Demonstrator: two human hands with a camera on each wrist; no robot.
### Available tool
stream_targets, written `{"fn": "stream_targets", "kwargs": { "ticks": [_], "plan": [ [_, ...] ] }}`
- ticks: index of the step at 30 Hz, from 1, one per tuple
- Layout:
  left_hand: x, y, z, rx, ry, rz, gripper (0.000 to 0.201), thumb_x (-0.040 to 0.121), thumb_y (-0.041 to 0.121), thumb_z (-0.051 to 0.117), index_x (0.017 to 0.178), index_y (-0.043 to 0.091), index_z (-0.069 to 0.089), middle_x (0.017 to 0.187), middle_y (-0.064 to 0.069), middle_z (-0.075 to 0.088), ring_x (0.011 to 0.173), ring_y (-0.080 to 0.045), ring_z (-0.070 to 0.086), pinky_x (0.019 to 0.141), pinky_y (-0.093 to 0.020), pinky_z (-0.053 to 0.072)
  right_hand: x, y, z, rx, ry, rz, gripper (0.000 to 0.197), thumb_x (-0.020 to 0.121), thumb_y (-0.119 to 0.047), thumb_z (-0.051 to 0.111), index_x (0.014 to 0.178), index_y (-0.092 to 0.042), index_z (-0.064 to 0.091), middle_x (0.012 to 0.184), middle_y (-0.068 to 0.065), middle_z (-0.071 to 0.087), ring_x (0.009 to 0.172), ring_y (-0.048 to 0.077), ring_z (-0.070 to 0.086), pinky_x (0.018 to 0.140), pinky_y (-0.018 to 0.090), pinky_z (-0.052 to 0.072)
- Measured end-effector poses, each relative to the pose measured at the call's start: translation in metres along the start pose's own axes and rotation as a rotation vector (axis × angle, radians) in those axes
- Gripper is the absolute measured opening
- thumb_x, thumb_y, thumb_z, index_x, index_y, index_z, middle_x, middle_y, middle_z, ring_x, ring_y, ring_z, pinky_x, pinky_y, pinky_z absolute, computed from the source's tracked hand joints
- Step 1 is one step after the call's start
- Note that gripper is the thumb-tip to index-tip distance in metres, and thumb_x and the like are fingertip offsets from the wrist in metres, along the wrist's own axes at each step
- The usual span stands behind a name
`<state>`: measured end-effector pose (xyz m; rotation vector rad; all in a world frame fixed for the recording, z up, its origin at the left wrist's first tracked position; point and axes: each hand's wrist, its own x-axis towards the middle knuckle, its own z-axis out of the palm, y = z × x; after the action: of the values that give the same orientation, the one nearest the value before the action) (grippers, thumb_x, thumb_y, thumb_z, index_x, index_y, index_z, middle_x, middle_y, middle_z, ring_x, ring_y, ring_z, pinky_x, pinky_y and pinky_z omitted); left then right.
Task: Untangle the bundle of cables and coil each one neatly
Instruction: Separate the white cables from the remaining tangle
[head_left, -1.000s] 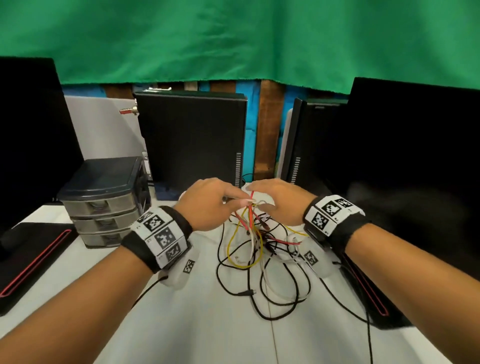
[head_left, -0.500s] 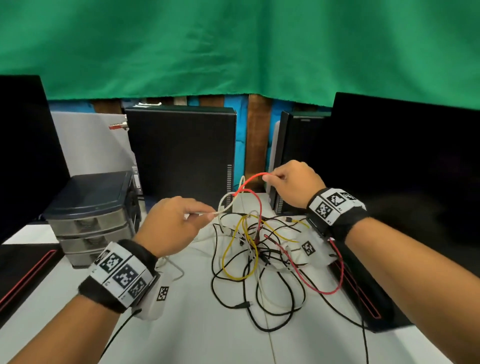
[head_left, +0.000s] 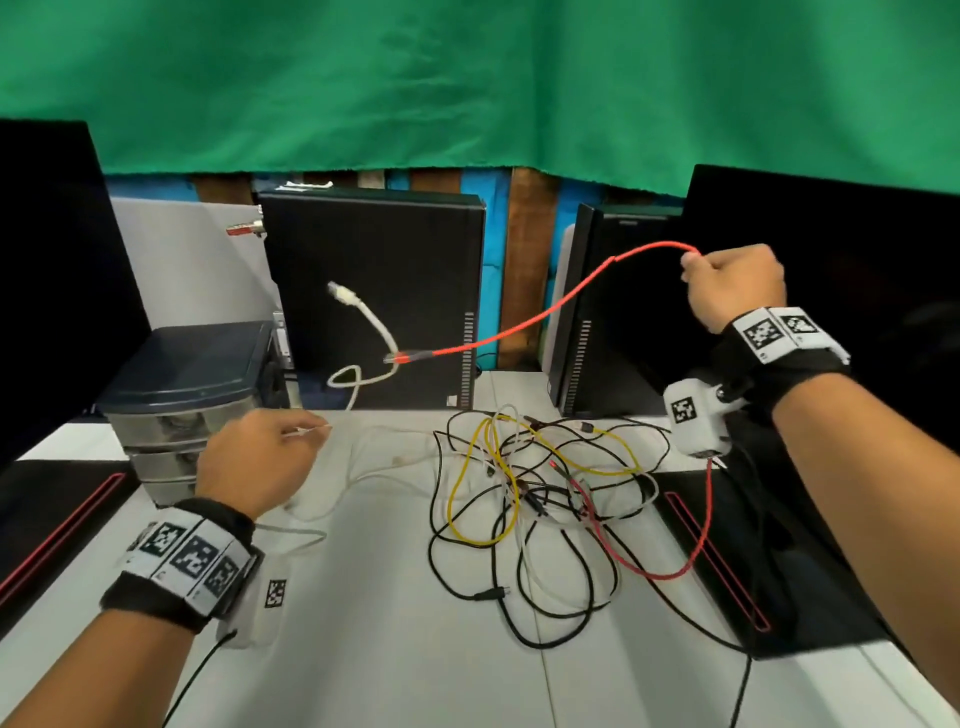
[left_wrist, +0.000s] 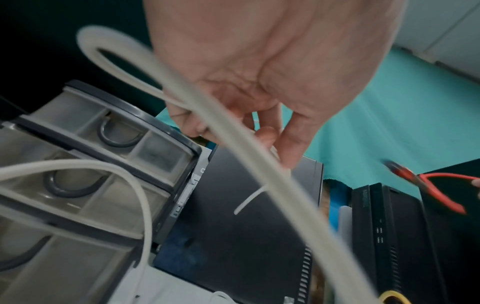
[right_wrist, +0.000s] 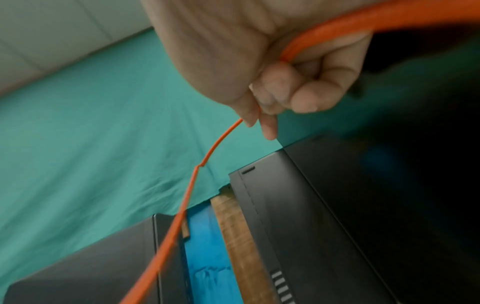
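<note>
A tangle of black, yellow, white and red cables (head_left: 540, 493) lies on the white table (head_left: 389, 649). My right hand (head_left: 693, 262) is raised at the right and grips a red cable (head_left: 545, 317). That cable stretches left through the air to its plug end, which touches a lifted white cable (head_left: 382, 332). Its other part hangs down into the tangle. In the right wrist view my right hand (right_wrist: 259, 121) has curled fingers round the red cable (right_wrist: 192, 185). My left hand (head_left: 306, 434) is low at the left and pinches a thin white cable (head_left: 363, 431). The white cable (left_wrist: 233, 156) crosses my left hand (left_wrist: 262, 133).
A grey drawer unit (head_left: 192, 395) stands left of my left hand. Two black computer cases (head_left: 374, 291) (head_left: 613, 322) stand at the back. Dark monitors flank both sides. Black mats with red lines (head_left: 52, 519) (head_left: 753, 571) lie at the table's left and right.
My right hand has moved up and to the right, drawing the red cable out of the tangle. My left hand has moved left and down with the white cable, whose end has risen into the air.
</note>
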<state>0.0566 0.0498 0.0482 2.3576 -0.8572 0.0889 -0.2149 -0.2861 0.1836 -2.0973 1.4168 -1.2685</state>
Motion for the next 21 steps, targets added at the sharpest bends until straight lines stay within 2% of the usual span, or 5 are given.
{"fn": "stream_targets", "kwargs": {
  "ticks": [8,14,17,19,21],
  "plan": [
    [-0.001,0.000,-0.005,-0.502,0.024,0.045,0.014,0.095,0.025,0.065,0.086,0.026,0.076,0.078,0.001,0.069,0.068,-0.024,0.061,0.070,-0.040,0.054,-0.013,-0.001,0.016,-0.141,-0.103,-0.021,0.034,0.089,-0.035,0.060,0.076,-0.005,0.071,0.079,0.014,0.068,0.082,0.038,0.065,0.075,0.038,0.054],
    [-0.014,0.023,-0.012,-0.687,-0.013,0.092,0.013,0.095,0.020,0.065,0.089,0.016,0.076,0.086,-0.005,0.071,0.080,-0.017,0.063,0.073,-0.029,0.047,-0.068,-0.012,0.040,-0.211,-0.238,-0.274,0.040,0.085,-0.033,0.064,0.125,-0.027,0.064,0.117,0.002,0.067,0.111,0.027,0.061,0.091,0.037,0.051],
    [-0.024,0.043,-0.001,-0.687,0.015,0.177,0.012,0.093,0.016,0.068,0.088,0.023,0.076,0.085,0.007,0.074,0.078,-0.002,0.066,0.074,-0.014,0.048,-0.125,-0.027,0.056,0.047,-0.254,-0.454,0.019,0.091,-0.039,0.062,0.086,-0.023,0.071,0.086,-0.004,0.066,0.086,0.016,0.060,0.077,0.036,0.053],
    [-0.032,0.055,0.013,-0.692,0.014,0.250,0.014,0.092,0.016,0.069,0.091,0.028,0.076,0.089,0.012,0.075,0.083,-0.003,0.069,0.078,-0.019,0.052,-0.169,-0.038,0.067,0.255,-0.431,-0.315,0.044,0.092,-0.050,0.059,0.064,-0.016,0.064,0.063,-0.002,0.061,0.063,0.013,0.056,0.066,0.038,0.052],
    [-0.042,0.066,0.022,-0.672,-0.004,0.340,0.014,0.093,0.019,0.068,0.093,0.032,0.075,0.093,0.014,0.075,0.082,-0.007,0.070,0.077,-0.024,0.053,-0.200,-0.045,0.076,0.408,-0.620,-0.155,0.056,0.091,-0.060,0.055,0.068,-0.011,0.068,0.067,0.006,0.066,0.066,0.018,0.062,0.072,0.041,0.054]
  ]
}}
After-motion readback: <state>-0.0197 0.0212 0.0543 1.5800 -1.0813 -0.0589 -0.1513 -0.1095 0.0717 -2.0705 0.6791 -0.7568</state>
